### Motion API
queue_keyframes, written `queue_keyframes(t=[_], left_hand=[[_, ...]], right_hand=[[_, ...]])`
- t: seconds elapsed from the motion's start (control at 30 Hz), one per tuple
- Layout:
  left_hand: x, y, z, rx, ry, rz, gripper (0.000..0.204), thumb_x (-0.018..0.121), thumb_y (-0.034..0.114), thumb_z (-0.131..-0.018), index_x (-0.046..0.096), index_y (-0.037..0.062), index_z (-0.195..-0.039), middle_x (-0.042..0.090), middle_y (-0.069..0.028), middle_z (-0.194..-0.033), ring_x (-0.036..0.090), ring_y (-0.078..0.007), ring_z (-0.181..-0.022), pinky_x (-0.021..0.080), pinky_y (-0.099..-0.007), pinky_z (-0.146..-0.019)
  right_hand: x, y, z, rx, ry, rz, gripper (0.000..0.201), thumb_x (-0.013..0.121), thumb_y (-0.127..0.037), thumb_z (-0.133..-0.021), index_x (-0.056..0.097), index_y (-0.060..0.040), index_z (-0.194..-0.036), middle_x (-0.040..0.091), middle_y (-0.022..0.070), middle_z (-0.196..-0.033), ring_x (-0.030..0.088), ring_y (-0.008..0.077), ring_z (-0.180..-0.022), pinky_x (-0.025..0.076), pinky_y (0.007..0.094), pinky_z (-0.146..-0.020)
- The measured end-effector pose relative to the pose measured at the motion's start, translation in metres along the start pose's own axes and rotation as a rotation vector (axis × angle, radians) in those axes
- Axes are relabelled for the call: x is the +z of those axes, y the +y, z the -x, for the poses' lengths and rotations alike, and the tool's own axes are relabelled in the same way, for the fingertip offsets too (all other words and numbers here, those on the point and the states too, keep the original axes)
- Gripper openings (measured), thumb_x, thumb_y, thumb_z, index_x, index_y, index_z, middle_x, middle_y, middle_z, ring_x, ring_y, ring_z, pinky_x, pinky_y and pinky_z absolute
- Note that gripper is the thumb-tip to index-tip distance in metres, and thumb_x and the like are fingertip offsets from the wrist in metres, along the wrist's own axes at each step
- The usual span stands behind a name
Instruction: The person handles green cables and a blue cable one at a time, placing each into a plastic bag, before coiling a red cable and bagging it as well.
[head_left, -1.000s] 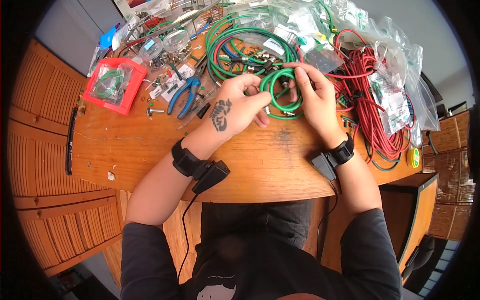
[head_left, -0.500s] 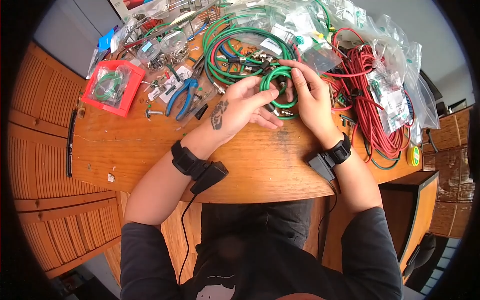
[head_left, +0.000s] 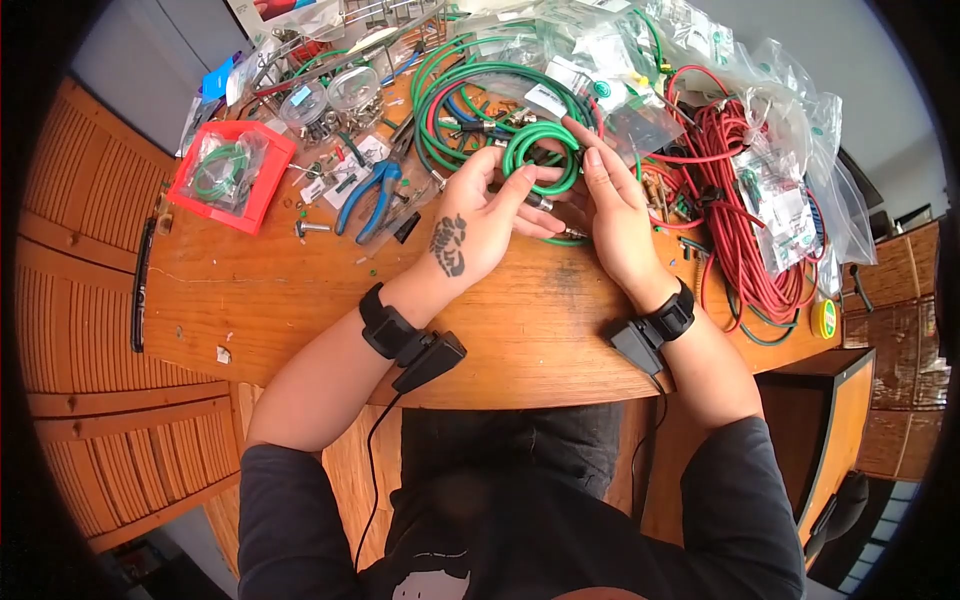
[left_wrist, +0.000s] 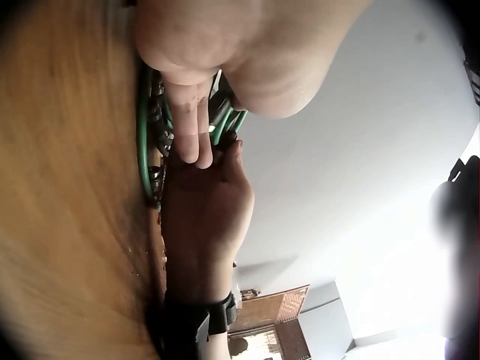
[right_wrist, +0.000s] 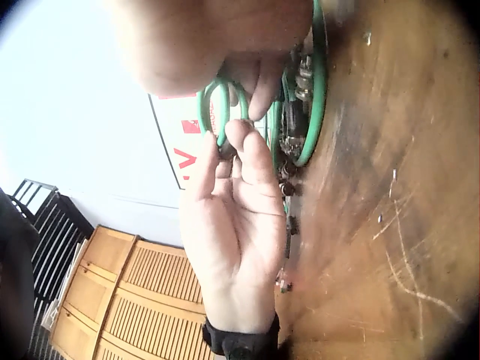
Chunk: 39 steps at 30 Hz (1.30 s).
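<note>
A small coil of green cable (head_left: 516, 150) is held up between both hands near the table's far middle. My left hand (head_left: 470, 225) pinches its near left side between thumb and index finger, the other fingers stretched out beneath. In the right wrist view, that thumb and fingertips meet on the green loops (right_wrist: 202, 112). On the coil's right side, my right hand (head_left: 622, 230) holds it with the thumb in front and the fingers behind, partly hidden. A metal cable connector (head_left: 538, 202) shows just below the loops, by the left fingers.
Behind the hands lies a larger coil of green cable (head_left: 440, 62). Bundled red cable (head_left: 735, 235) and clear plastic bags (head_left: 790, 105) fill the right side. Blue-handled pliers (head_left: 368, 200), a bolt (head_left: 312, 228) and a red tray (head_left: 245, 212) are at left.
The coil has moved slightly left and now faces up as a rounder ring. The left fingers have spread out under it, and the right hand has shifted a little left with it.
</note>
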<state>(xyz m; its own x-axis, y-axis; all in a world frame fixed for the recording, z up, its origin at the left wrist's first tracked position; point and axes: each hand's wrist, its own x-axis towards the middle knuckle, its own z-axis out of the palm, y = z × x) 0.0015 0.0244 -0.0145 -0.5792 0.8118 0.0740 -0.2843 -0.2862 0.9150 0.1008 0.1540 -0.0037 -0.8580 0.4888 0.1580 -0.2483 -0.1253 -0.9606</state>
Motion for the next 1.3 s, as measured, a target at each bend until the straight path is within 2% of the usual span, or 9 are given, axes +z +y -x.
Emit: queue_keyframes(t=[0.17,0.3,0.43,0.6,0.83,0.93,1.03,1.17,1.3], left_hand=[[0.000,0.003,0.001,-0.013,-0.012,-0.050,0.026,0.053,0.018,-0.101,0.050,-0.0028,-0.116,0.065,-0.0175,-0.108,0.071,-0.0274,-0.068,0.060,-0.0309,-0.058],[-0.004,0.006,0.003,-0.049,0.009,-0.141,0.029,0.055,0.019,-0.100,0.050,-0.0038,-0.117,0.064,-0.0125,-0.100,0.071,-0.0278,-0.066,0.060,-0.0330,-0.059],[-0.003,0.009,0.004,-0.058,0.003,-0.236,0.029,0.057,0.020,-0.099,0.053,-0.0042,-0.115,0.064,-0.0115,-0.098,0.070,-0.0238,-0.063,0.058,-0.0305,-0.054],[0.002,0.005,0.007,-0.049,-0.051,-0.259,0.029,0.057,0.018,-0.099,0.053,-0.0038,-0.117,0.064,-0.0110,-0.095,0.069,-0.0207,-0.060,0.056,-0.0275,-0.050],[-0.004,0.006,0.003,-0.052,-0.035,-0.298,0.027,0.057,0.017,-0.099,0.054,-0.0040,-0.115,0.064,-0.0094,-0.090,0.069,-0.0195,-0.059,0.055,-0.0275,-0.050],[-0.006,0.011,0.002,-0.020,-0.014,-0.267,0.026,0.056,0.017,-0.099,0.054,-0.0037,-0.114,0.063,-0.0095,-0.091,0.069,-0.0203,-0.060,0.056,-0.0276,-0.051],[-0.006,0.012,0.002,0.070,0.023,-0.224,0.026,0.055,0.020,-0.100,0.055,-0.0027,-0.112,0.064,-0.0110,-0.094,0.069,-0.0223,-0.061,0.056,-0.0285,-0.052],[-0.007,0.014,0.000,0.157,0.069,-0.186,0.026,0.054,0.021,-0.100,0.054,-0.0033,-0.109,0.066,-0.0124,-0.095,0.070,-0.0228,-0.061,0.057,-0.0292,-0.053],[-0.009,0.017,0.002,0.191,0.094,-0.181,0.026,0.054,0.024,-0.100,0.054,-0.0022,-0.105,0.066,-0.0120,-0.089,0.070,-0.0228,-0.060,0.057,-0.0295,-0.054]], right_hand=[[-0.015,0.001,-0.007,-0.010,-0.115,-0.057,0.041,0.040,-0.018,-0.106,0.044,0.0007,-0.142,0.059,0.0130,-0.129,0.060,0.0174,-0.112,0.047,0.0306,-0.097],[-0.028,-0.014,-0.010,-0.184,-0.078,0.477,0.031,0.045,-0.012,-0.102,0.061,0.0020,-0.125,0.061,0.0102,-0.122,0.058,0.0164,-0.113,0.045,0.0277,-0.095],[-0.047,-0.014,-0.024,-0.172,0.019,0.247,0.028,0.048,-0.008,-0.098,0.064,0.0021,-0.120,0.062,0.0091,-0.120,0.058,0.0174,-0.114,0.047,0.0282,-0.093],[-0.063,-0.024,-0.036,0.051,0.164,0.286,0.036,0.052,-0.006,-0.094,0.057,0.0002,-0.129,0.061,0.0104,-0.119,0.063,0.0169,-0.100,0.052,0.0275,-0.081],[-0.064,-0.040,-0.063,0.330,0.052,0.036,0.040,0.054,-0.008,-0.092,0.056,0.0003,-0.131,0.064,0.0084,-0.107,0.064,0.0153,-0.090,0.051,0.0258,-0.074],[-0.049,-0.061,-0.070,-0.144,0.202,0.673,0.031,0.064,-0.014,-0.083,0.071,-0.0012,-0.110,0.072,0.0089,-0.106,0.065,0.0167,-0.101,0.049,0.0285,-0.087],[-0.035,-0.084,-0.071,-0.247,0.204,0.893,0.032,0.067,-0.014,-0.082,0.071,0.0004,-0.111,0.071,0.0094,-0.112,0.064,0.0176,-0.106,0.048,0.0296,-0.093],[-0.038,-0.104,-0.093,-0.555,0.162,0.646,0.036,0.069,-0.011,-0.081,0.067,0.0000,-0.116,0.069,0.0123,-0.114,0.063,0.0193,-0.111,0.049,0.0325,-0.097],[-0.065,-0.086,-0.104,-0.457,0.178,0.903,0.040,0.070,-0.015,-0.080,0.066,-0.0025,-0.118,0.069,0.0151,-0.115,0.064,0.0245,-0.111,0.049,0.0352,-0.096]])
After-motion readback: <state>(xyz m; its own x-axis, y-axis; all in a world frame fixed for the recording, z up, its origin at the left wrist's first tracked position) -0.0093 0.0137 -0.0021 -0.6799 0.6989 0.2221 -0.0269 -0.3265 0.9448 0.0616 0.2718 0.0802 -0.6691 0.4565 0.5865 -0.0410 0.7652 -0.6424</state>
